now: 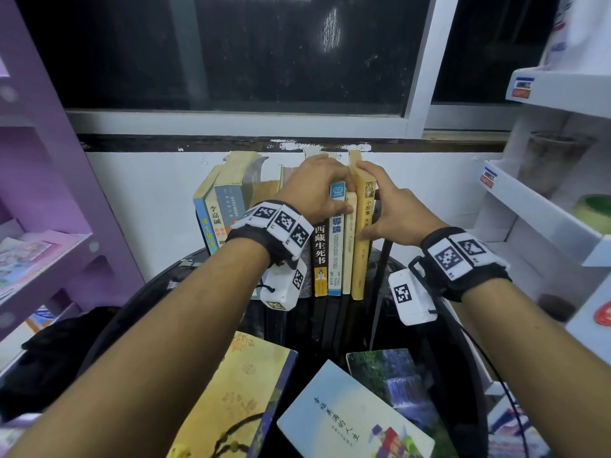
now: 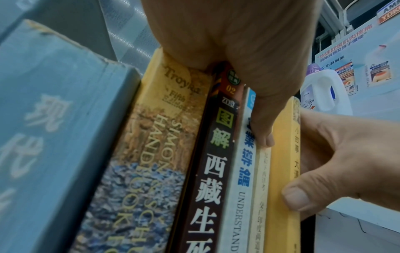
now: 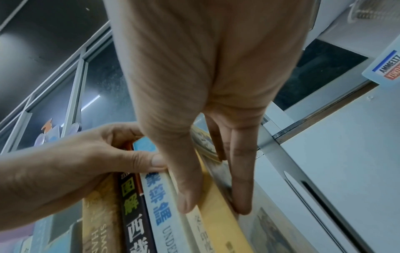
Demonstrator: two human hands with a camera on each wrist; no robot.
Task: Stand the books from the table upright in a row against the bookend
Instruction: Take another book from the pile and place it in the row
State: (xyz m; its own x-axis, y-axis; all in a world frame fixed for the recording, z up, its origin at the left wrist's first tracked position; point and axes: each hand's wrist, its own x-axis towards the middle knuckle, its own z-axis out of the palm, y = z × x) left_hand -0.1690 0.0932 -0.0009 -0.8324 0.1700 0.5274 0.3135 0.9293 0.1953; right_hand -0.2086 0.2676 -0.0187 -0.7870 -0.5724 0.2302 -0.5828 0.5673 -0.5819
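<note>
A row of upright books (image 1: 320, 256) stands at the back of the round black table (image 1: 456, 328). My left hand (image 1: 325, 190) holds the tops of the middle books. Its thumb lies on the spine of the white and blue book (image 1: 336, 256) (image 2: 240, 205). My right hand (image 1: 380, 206) pinches the yellow book (image 1: 362, 252) (image 3: 223, 222) at the row's right end, thumb at its spine and fingers (image 3: 242, 188) flat along its right cover. A thin black upright (image 1: 385, 259), seemingly the bookend, stands just right of it. Three books lie flat in front: a yellow one (image 1: 238, 391), a light blue one (image 1: 353, 414) and a waterfall one (image 1: 393, 375).
A purple shelf unit (image 1: 39, 193) stands to the left and white shelves (image 1: 545, 209) with jars and boxes to the right. A white wall (image 1: 148, 193) and a dark window (image 1: 264, 51) lie behind the books. The leftmost books (image 1: 211, 219) lean to the right.
</note>
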